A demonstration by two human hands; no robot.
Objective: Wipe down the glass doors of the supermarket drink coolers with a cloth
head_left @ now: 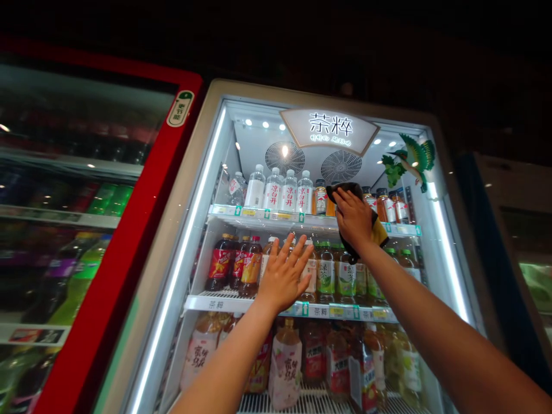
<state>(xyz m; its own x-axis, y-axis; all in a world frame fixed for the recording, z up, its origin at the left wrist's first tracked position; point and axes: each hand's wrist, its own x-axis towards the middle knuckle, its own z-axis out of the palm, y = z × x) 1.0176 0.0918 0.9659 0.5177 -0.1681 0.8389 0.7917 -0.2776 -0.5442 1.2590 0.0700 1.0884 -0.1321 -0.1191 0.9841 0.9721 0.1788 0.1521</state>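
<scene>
A lit drinks fridge stands before me, its glass door (241, 144) closed, with several bottles on its shelves. My left hand (283, 277) is spread flat against the glass at the middle shelf, fingers apart. My right hand (354, 218) presses a dark cloth (347, 188) with a yellow side against the glass at the top shelf. Clear water bottles (280, 190) stand on the top shelf to the left of the cloth. Red-labelled tea bottles (235, 264) and green-labelled bottles (336, 273) fill the middle shelf.
A red-framed fridge (125, 241) with a dim interior stands close on the left. Another dark cabinet (517, 241) is at the right. A green bird sticker (414, 158) sits on the door's upper right corner. Pink and red bottles (302, 362) line the lower shelf.
</scene>
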